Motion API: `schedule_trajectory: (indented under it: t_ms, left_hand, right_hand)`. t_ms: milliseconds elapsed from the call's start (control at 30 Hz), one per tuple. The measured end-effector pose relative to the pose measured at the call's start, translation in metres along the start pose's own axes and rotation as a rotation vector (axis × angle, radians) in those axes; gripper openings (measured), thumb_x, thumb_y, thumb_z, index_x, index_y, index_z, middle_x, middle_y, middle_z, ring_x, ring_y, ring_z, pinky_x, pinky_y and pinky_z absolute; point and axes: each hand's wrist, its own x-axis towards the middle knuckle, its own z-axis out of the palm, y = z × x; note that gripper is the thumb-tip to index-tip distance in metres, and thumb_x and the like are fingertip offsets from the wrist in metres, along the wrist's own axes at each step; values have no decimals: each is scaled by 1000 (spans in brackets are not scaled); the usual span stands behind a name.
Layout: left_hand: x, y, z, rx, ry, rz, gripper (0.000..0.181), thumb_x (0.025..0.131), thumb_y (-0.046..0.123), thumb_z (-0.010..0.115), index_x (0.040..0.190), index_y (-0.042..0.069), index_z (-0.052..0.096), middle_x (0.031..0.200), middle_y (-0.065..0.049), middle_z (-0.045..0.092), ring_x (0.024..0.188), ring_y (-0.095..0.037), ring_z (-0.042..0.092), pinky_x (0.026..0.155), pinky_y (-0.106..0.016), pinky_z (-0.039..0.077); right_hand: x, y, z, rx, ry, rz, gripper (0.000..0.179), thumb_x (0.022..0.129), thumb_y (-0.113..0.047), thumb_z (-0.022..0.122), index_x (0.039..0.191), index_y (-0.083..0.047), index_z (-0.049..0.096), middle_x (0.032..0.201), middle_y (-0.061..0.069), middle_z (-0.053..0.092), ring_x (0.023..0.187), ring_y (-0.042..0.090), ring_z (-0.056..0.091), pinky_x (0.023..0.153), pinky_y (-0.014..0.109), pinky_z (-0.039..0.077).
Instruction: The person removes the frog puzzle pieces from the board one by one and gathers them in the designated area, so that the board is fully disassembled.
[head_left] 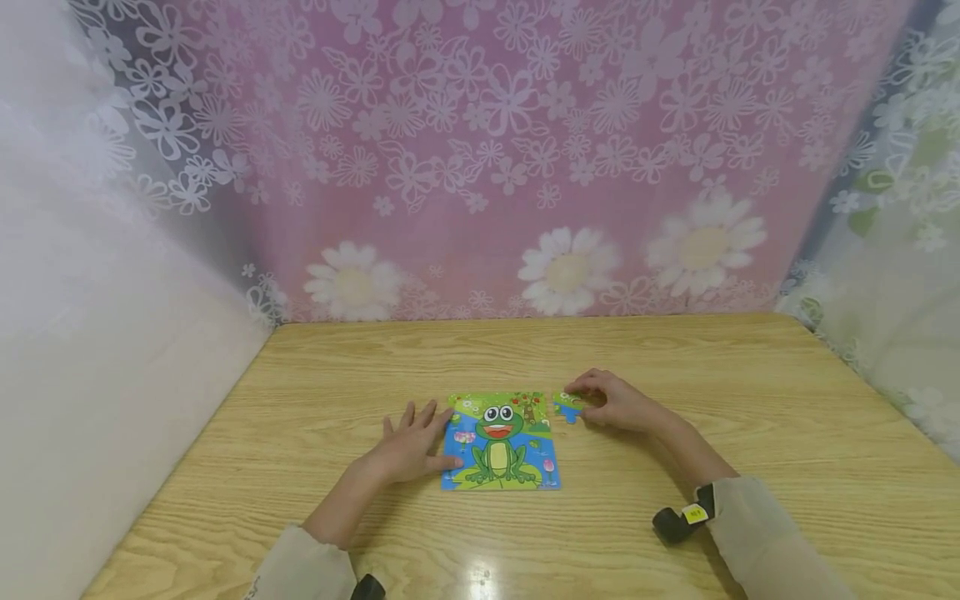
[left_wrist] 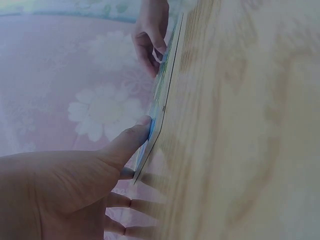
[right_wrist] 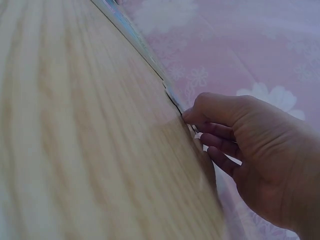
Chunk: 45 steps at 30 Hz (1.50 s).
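A frog jigsaw puzzle lies flat on the wooden table, showing a green frog on blue water. Its left edge has my left hand against it, fingers spread; the thumb rests on the lower left part of the picture. Just past the upper right edge is a separate puzzle piece, green and blue with a knob at the bottom. My right hand pinches this piece at its right side between thumb and fingers. A narrow gap shows between piece and puzzle in the head view.
The light wooden table reaches back to a pink flowered curtain. A pale wall-like cloth borders the left, and a flowered one the right. Black wrist cameras sit by both sleeves.
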Motion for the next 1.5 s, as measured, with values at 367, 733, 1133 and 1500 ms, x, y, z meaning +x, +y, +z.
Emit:
schedule_trajectory:
  t_ms: [367, 733, 1133, 1500]
  left_hand:
    - [-2, 0, -2, 9, 1, 1, 82, 84, 52, 58, 145, 8, 27, 148, -22, 15, 131, -49, 6, 91, -72, 5]
    - [-2, -1, -1, -6, -1, 0, 82, 84, 53, 58, 145, 8, 27, 148, -21, 14, 131, -48, 5, 91, -72, 3]
    - [-1, -4, 1, 5, -4, -6, 83, 84, 55, 57, 146, 9, 26, 149, -20, 14, 132, -48, 4, 92, -72, 2]
    - [-2, 0, -3, -14, -6, -1, 82, 85, 53, 57, 145, 7, 27, 148, -22, 15, 131, -49, 4, 92, -72, 3]
  right_hand:
    - [-3, -23, -2, 52, -4, -13, 38, 82, 6, 63, 118, 12, 53, 116, 26, 46, 110, 42, 43, 93, 53, 34]
    - [8, -15, 5, -23, 41, -15, 33, 84, -4, 65, 117, 0, 59, 113, 12, 52, 105, 32, 47, 85, 47, 42]
    - [39, -45, 28, -60, -27, -90, 29, 85, -5, 62, 113, -2, 61, 109, 10, 54, 99, 27, 50, 81, 41, 45]
    - [64, -57, 54, -165, -70, -81, 22, 86, -13, 63, 107, -6, 65, 99, 1, 52, 90, 18, 51, 77, 32, 45]
